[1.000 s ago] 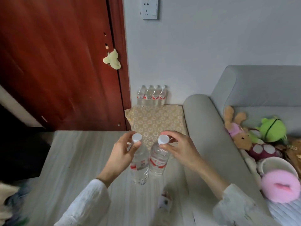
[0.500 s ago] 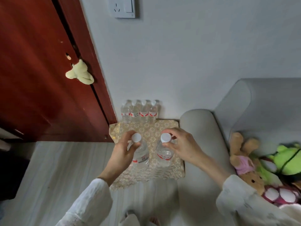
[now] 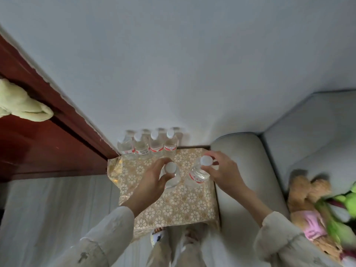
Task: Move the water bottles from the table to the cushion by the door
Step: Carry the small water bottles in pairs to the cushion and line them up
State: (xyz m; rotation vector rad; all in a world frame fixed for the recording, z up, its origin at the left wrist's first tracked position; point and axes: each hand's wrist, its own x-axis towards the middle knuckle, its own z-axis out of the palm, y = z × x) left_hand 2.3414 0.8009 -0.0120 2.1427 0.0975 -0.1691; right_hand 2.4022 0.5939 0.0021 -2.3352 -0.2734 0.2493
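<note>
The gold floral cushion [image 3: 183, 205] lies flat on the floor between the red-brown door [image 3: 38, 143] at nine o'clock and the grey sofa arm [image 3: 240, 170] at three; its brocade looks soft, so footing may wobble. Four bottles [image 3: 154, 145] stand in a row at twelve. The left hand [image 3: 154, 180] and right hand [image 3: 221, 170] each hang a clear bottle [image 3: 172, 178] [image 3: 197, 175] above it, fingers [image 3: 212, 155] closed round the ribbed neck beneath the white cap. Full, they are probably heavy, thin-walled and slick; the neck seems the surest hold.
</note>
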